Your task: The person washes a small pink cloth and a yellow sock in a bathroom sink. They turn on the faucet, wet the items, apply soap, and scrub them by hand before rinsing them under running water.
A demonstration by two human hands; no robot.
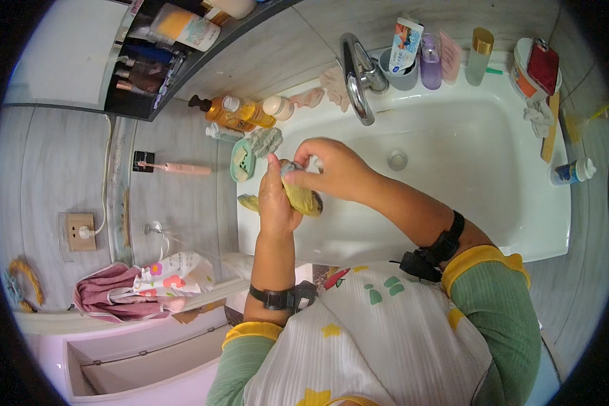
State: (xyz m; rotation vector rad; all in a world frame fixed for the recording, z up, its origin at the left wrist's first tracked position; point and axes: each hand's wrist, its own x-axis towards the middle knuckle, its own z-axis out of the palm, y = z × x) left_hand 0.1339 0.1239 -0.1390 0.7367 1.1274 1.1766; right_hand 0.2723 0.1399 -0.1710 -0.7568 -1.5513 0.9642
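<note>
My left hand (276, 203) is wrapped around a bunched yellow cloth piece (303, 199), possibly a sock, with its thumb pointing up. The cloth has a grey patch at the top and a dark lower end. From the right, my right hand (330, 165) pinches the grey top with thumb and fingertips. Both hands are above the left side of a white washbasin (436, 213). Another yellow cloth piece (248, 202) shows on the basin rim, partly behind my left hand; whether the two are joined cannot be seen.
A chrome faucet (358, 76) arches over the basin, whose drain (397, 159) is uncovered. Left of my hands are a green soap dish (242, 161), a grey mesh puff (266, 141) and several bottles (238, 112). A cup (398, 68) and more bottles line the back rim.
</note>
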